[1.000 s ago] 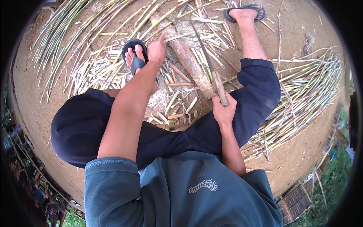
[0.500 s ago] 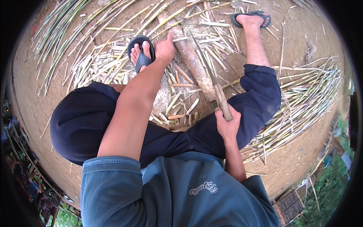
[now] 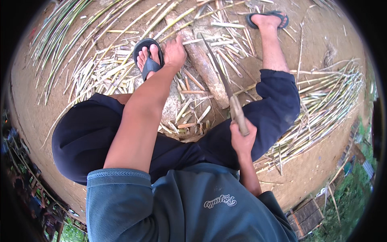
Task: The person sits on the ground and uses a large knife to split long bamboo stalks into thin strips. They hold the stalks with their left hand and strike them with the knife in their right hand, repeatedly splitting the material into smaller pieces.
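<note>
In my right hand (image 3: 243, 136) is the wooden handle of a machete (image 3: 221, 74), gripped firmly. Its long dark blade points away from me, passing above a thick log (image 3: 206, 70) that lies on the ground between my feet. My left hand (image 3: 175, 53) is beside the log's left edge, next to my left sandal. Its fingers are closed around a pale cane stalk (image 3: 193, 41), whose end sticks out to the right over the log. Short cut pieces of stalk (image 3: 230, 63) lie on both sides of the log.
Long green stalks (image 3: 66, 30) spread over the bare soil at the far left. A heap of short cut pieces (image 3: 109, 72) lies left of my left foot. To the right of my right leg is a big bundle of thin stalks (image 3: 326, 109). My right foot (image 3: 267, 20) stands far forward.
My right hand and the machete have drawn back slightly toward me. My left hand stays in nearly the same place by the log, still on the stalk.
</note>
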Tool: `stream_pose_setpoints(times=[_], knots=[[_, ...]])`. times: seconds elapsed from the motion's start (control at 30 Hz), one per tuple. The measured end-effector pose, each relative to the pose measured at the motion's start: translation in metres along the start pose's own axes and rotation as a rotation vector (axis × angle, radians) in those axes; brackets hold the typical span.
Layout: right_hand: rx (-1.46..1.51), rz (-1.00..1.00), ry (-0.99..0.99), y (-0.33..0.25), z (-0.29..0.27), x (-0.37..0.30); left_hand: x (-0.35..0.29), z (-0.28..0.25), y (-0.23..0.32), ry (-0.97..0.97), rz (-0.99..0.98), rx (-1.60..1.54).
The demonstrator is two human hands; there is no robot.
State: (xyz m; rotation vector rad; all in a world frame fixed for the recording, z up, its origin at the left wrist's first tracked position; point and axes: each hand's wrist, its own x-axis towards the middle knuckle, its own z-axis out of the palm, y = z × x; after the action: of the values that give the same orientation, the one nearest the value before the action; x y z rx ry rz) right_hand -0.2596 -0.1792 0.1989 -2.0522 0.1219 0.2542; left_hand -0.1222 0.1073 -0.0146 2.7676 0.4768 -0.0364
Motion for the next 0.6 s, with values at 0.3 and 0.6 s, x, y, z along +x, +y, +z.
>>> stream_pose_setpoints(times=[0.3,0.6], knots=[[-0.566,-0.047,0.023,0.022,0.047,0.084,-0.018,-0.007,-0.011,0.077,0.106,-0.149],[-0.668,-0.151,-0.225,0.016,0.086,0.159,-0.009,0.000,-0.026,0.151,0.032,-0.228]])
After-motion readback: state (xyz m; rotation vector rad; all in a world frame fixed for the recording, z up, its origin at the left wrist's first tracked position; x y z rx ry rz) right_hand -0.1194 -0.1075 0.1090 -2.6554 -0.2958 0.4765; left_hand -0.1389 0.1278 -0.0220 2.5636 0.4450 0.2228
